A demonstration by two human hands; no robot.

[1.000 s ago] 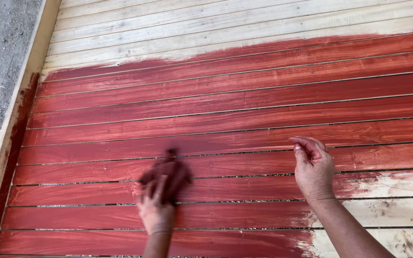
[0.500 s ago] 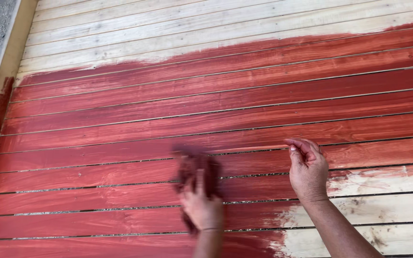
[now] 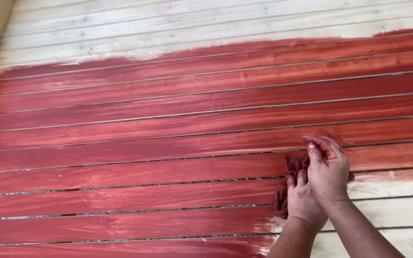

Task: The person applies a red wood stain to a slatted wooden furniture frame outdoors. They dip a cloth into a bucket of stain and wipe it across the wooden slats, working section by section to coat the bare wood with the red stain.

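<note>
Red-stained deck (image 3: 168, 124); left hand (image 3: 303, 200) clutches rag (image 3: 292, 167) (right hand (image 3: 328, 169) overlapping)

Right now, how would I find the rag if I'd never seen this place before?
Start at the big wooden deck, pale at the top and stained red across the middle. Follow the red boards to the lower right, where the left hand and right hand meet. The rag is the crumpled dark-red cloth under them, the only soft, lumpy thing on the flat boards.
</note>
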